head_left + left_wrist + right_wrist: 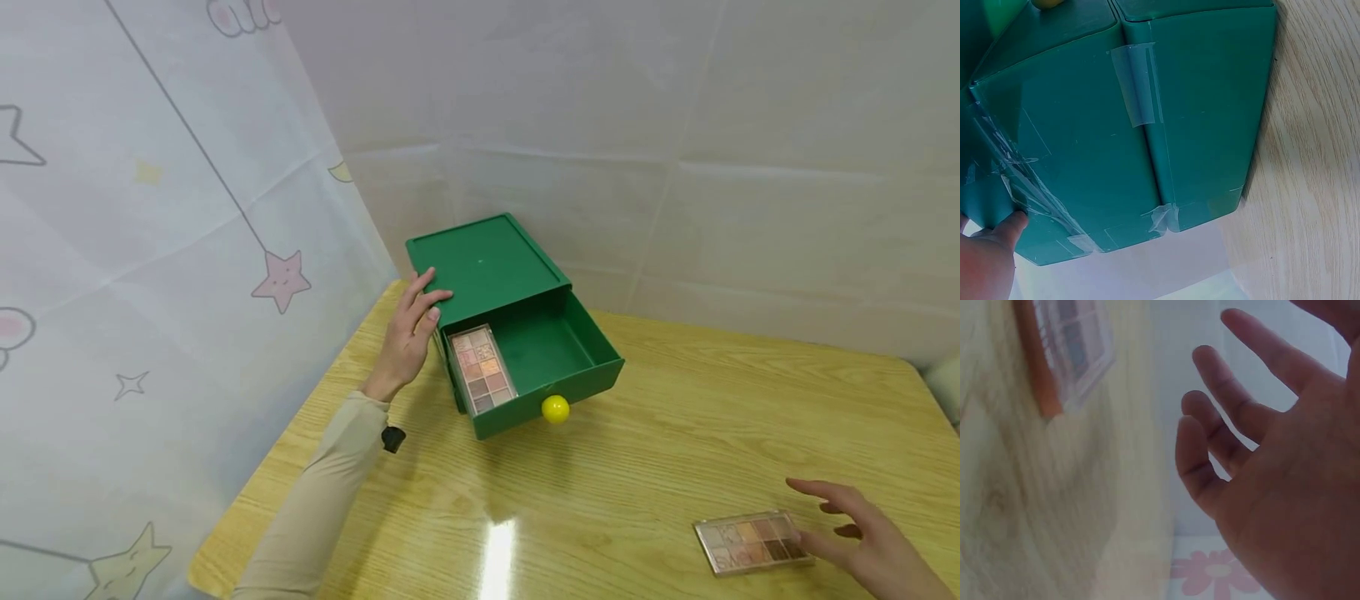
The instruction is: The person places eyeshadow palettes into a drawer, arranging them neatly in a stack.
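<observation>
My left hand (pixel 407 342) rests on the left edge of a green drawer box (pixel 487 267), fingers spread over its top. In the left wrist view the thumb (pixel 1010 228) presses near the taped edge of that box. Its drawer (pixel 551 342), with a yellow knob (pixel 555 409), is pulled out. Inside, against the left wall, lies an eyeshadow palette (pixel 482 368). At the lower right a second eyeshadow palette (pixel 750 542) lies on the table. My right hand (pixel 870 537) hovers at that palette's right end, fingers parted, nothing gripped.
The wooden table (pixel 637 467) carries everything. White fabric with printed stars (pixel 282 279) hangs along the left, and a plain pale sheet (pixel 750 183) hangs behind the box. A small black object (pixel 393 438) shows at the left wrist.
</observation>
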### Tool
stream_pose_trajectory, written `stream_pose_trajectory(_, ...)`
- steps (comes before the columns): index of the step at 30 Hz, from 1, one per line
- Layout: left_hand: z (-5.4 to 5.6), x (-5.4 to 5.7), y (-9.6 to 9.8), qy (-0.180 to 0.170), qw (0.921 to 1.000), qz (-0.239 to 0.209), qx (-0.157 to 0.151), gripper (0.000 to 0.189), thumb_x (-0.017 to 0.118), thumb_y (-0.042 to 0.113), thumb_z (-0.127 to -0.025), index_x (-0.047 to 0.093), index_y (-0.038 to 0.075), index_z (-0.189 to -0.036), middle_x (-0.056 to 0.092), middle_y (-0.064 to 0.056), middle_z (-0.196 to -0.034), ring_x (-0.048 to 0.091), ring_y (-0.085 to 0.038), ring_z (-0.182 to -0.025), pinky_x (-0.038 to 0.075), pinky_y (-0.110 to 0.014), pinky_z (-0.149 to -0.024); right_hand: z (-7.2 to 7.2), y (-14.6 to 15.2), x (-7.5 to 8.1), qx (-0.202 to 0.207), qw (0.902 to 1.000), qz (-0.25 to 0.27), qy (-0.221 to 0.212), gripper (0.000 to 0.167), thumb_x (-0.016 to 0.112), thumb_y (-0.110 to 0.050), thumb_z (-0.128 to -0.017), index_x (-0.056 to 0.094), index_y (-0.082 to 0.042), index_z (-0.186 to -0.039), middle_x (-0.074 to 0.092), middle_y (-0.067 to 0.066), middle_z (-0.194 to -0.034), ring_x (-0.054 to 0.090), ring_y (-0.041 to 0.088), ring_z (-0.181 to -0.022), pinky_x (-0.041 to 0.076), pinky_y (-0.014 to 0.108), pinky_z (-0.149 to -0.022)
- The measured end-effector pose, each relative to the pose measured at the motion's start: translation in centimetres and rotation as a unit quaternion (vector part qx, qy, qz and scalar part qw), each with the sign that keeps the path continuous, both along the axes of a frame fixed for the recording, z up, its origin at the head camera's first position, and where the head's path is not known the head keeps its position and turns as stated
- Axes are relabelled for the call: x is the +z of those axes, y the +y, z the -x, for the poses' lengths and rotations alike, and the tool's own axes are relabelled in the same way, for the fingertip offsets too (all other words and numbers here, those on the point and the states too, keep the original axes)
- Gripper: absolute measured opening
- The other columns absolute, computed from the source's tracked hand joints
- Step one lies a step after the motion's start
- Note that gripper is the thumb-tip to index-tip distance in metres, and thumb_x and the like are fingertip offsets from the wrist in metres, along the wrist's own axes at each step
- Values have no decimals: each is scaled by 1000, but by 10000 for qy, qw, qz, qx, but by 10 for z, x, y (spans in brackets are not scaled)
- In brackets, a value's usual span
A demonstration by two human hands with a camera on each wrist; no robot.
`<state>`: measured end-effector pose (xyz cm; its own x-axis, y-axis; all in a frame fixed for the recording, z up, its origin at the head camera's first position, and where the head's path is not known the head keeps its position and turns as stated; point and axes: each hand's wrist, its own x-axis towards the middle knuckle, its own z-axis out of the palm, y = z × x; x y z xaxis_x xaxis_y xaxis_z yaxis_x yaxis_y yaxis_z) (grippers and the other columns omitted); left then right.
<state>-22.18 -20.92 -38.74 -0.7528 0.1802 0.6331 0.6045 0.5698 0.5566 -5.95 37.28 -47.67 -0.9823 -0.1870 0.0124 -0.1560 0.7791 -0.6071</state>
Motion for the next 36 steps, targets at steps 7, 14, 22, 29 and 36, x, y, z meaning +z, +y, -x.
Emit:
stream_pose_trajectory(7,0,-1,0,-24,10000,1,-4,35,38,24,-104,57,17,-132,27,-6,-159,10,-31,-151,18,-59,-118,1,16,-17,442,9982,-84,-384,61,70,-16,-88,44,-9,-142,24,-37,-124,41,-6,-92,38,19,-62)
stream_pose_trajectory(14,1,-2,0,-2,10000,-16,5,37,35,27,-104,57,17,-132,28,-7,-159,11,-30,-151,18,-60,-117,1,25,-31,861,9944,351,-498,67,70,-5,-85,40,-6,-145,27,-24,-129,26,-17,-91,46,31,-65)
stream_pose_trajectory(22,1,-1,1,10,10000,-43,-13,37,35,27,-105,58,16,-132,28,-8,-159,11,-30,-151,18,-59,-118,10,28,-36,1039,9916,-50,-774,66,76,-12,-80,47,-6,-140,40,-4,-135,7,-32,-97,47,37,-73)
stream_pose_trajectory(29,1,-1,0,16,10000,-45,-18,36,36,26,-104,58,16,-131,28,-7,-159,11,-31,-151,18,-58,-118,12,32,-38,1210,9888,-156,-859,67,77,-15,-80,49,-12,-140,41,7,-129,9,-30,-96,34,14,-71)
stream_pose_trajectory(36,0,0,0,-9,10000,-43,-36,35,38,24,-104,58,15,-131,28,-8,-159,10,-32,-151,17,-58,-118,15,35,-41,1482,9849,125,-887,68,76,-15,-80,47,-10,-141,27,-36,-120,16,-25,-95,31,10,-68)
